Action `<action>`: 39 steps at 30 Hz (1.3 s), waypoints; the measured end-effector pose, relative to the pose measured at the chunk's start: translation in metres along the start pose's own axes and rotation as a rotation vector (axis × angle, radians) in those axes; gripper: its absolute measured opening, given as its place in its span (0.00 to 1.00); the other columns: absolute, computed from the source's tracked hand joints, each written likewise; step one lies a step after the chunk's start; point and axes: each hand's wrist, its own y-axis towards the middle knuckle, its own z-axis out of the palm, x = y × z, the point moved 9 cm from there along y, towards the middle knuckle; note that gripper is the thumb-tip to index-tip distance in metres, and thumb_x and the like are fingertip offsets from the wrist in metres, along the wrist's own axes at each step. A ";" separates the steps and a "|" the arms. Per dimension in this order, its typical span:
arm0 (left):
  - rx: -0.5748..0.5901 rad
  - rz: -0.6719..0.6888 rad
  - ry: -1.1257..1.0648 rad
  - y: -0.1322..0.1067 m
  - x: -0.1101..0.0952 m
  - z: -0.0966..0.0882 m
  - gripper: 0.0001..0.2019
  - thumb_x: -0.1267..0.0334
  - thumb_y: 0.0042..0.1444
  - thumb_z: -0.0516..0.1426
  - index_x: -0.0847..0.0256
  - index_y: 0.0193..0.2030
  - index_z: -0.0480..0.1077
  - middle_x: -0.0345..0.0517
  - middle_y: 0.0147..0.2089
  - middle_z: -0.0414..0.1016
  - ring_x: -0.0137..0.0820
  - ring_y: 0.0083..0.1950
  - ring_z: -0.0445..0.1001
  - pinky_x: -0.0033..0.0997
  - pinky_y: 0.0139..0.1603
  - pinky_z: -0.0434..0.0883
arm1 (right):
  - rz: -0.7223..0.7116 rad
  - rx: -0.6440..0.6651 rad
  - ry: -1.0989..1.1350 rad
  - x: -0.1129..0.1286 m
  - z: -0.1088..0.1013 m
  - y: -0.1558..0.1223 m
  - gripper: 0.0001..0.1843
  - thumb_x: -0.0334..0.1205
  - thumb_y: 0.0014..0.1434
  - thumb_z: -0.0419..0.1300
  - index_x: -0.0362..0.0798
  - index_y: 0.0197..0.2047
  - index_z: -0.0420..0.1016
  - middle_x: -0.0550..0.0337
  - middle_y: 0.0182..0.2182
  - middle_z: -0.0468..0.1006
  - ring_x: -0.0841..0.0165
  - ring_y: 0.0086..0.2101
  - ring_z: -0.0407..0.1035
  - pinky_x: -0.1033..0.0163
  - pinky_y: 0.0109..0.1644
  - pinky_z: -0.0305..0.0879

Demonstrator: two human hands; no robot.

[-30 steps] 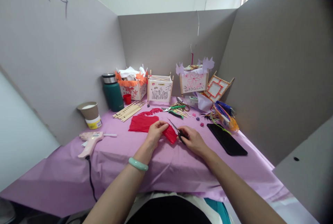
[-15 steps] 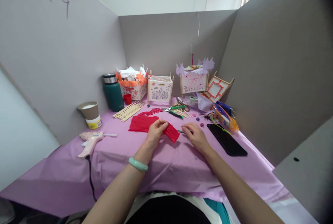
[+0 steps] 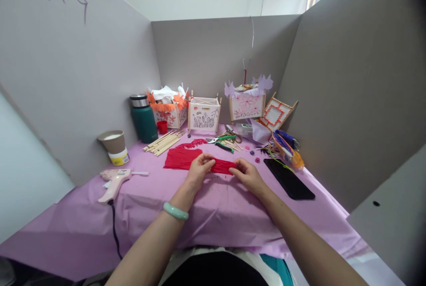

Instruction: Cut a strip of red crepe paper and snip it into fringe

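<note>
A folded strip of red crepe paper (image 3: 222, 166) stretches between my two hands, just over the front half of the table. My left hand (image 3: 200, 170) pinches its left end with thumb and fingers. The strip's right end sits in the closed fingers of my right hand (image 3: 246, 175). Beside my left hand a larger flat piece of red crepe paper (image 3: 181, 158) lies on the cloth. Behind it rests a fringed red strip (image 3: 192, 143). Tiny red scraps lie below the held strip.
Green-handled pliers (image 3: 223, 139), bamboo sticks (image 3: 164, 142) and paper lanterns (image 3: 204, 115) are at the back. A green bottle (image 3: 143, 119), paper cup (image 3: 113, 140) and pink glue gun (image 3: 116, 184) stand or lie left. At right are a black phone (image 3: 289, 178) and a pouch (image 3: 289, 150).
My right hand has come left to the strip and now grips its right end. The strip, which hung down to the right, is drawn level. A thin dark tool by my right fingers no longer shows.
</note>
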 end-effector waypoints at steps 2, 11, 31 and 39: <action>0.010 0.019 0.046 0.000 0.000 0.002 0.17 0.61 0.37 0.67 0.64 0.34 0.68 0.36 0.22 0.69 0.22 0.21 0.67 0.21 0.24 0.64 | 0.003 -0.037 0.046 0.000 -0.003 0.001 0.12 0.46 0.54 0.60 0.48 0.29 0.64 0.68 0.22 0.63 0.73 0.23 0.56 0.66 0.28 0.53; -0.223 0.179 0.177 0.004 -0.010 -0.020 0.14 0.62 0.43 0.63 0.63 0.37 0.68 0.39 0.28 0.71 0.25 0.23 0.70 0.26 0.26 0.68 | -0.016 -0.161 0.074 -0.001 -0.018 0.003 0.11 0.45 0.53 0.59 0.48 0.29 0.63 0.66 0.22 0.64 0.73 0.24 0.58 0.66 0.28 0.54; 0.093 -0.133 -0.194 -0.001 0.013 0.008 0.17 0.62 0.40 0.68 0.67 0.36 0.74 0.48 0.32 0.78 0.30 0.30 0.75 0.29 0.36 0.71 | -0.344 -0.208 -0.388 0.043 0.007 0.006 0.12 0.45 0.58 0.58 0.50 0.43 0.70 0.52 0.42 0.74 0.61 0.42 0.67 0.54 0.47 0.61; 0.268 -0.129 0.075 -0.007 0.020 0.025 0.18 0.54 0.42 0.66 0.67 0.35 0.74 0.44 0.27 0.75 0.27 0.25 0.71 0.25 0.29 0.66 | -0.152 -0.120 -0.191 0.019 0.012 0.016 0.12 0.45 0.53 0.61 0.48 0.38 0.72 0.58 0.34 0.75 0.65 0.36 0.68 0.60 0.42 0.62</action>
